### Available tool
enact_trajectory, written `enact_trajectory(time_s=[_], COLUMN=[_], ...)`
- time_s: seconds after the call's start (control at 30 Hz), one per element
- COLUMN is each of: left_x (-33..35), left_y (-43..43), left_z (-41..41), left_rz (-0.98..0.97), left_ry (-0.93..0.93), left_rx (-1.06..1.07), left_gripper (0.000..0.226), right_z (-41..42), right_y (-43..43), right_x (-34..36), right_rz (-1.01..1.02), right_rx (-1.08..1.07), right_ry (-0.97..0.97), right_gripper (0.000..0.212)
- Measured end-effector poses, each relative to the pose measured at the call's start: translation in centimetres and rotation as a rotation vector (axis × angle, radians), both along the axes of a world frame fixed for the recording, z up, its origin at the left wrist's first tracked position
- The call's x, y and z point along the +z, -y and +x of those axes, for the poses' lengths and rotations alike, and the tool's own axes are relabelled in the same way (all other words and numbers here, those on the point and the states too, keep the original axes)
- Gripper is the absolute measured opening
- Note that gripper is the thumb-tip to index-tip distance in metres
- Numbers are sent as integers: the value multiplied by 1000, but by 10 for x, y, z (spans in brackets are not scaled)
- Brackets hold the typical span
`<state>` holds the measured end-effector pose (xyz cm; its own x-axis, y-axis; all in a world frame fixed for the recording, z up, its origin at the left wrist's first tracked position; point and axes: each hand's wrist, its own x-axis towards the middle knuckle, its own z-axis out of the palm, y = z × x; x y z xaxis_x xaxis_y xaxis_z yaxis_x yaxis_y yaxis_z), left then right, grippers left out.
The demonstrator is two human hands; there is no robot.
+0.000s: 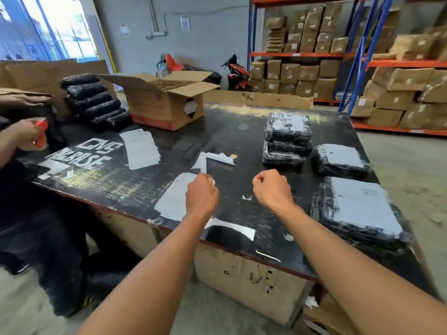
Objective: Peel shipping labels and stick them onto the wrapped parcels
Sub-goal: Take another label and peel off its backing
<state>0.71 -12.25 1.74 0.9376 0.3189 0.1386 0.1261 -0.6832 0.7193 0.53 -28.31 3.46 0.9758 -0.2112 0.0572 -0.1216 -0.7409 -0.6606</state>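
Left hand [202, 191] is over the near label sheet [170, 200] on the tabletop [242, 131], fingers curled. They seem to pinch a white paper scrap [212, 181], but blur makes it hard to confirm. Right hand [271, 187] hovers above bare tabletop, fingers closed into a fist and holding nothing. Labelled wrapped parcel [360, 209] lies just right of it, with two more parcel piles [287, 139] behind. Spare label stack [142, 148] sits mid-table. Unlabelled black parcels [94, 100] are stacked far left beside an open cardboard box [164, 105].
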Motion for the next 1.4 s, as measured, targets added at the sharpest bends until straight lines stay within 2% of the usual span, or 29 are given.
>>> enact_trajectory(time_s=[0.17,0.33,0.43,0.57,0.7,0.87,1.03,1.13,1.2,1.33,1.4], left_x=[-13,-23,-30,-35,-46,-54,-60,-59,-56,-39,-25], left_y=[-104,-146,-156,-155,-153,-154,-154,-156,-159,-164,-163], left_z=[32,58,77,98,115,130,135,133,132,127,124], left_rz=[102,210,203,180,204,279,295,316,310,188,65], left_ry=[-28,-97,-91,-82,-96,-155,-135,-129,-122,-80,-14], left_rx=[59,-31,-115,-181,-245,-339,-360,-358,-365,-376,-353], left_gripper=[25,26,29,19,15,25,29,31,33,22,18], right_z=[30,54,64,75,88,103,105,104,102,99,97], right_y=[-92,-139,-154,-162,-161,-162,-165,-167,-168,-164,-161], right_x=[-32,-47,-47,-46,-50,-60,-61,-61,-59,-43,-33], right_rz=[12,-3,-9,-32,-131,-166,-209,-177,-129,9,100], right_rx=[26,-38,-67,-98,-60,-93,-106,-113,-112,-100,-121], right_ry=[-81,-100,-98,-115,-145,-209,-171,-153,-125,-76,-51], right_gripper=[28,26,24,17,32,28,17,6,12,14,12])
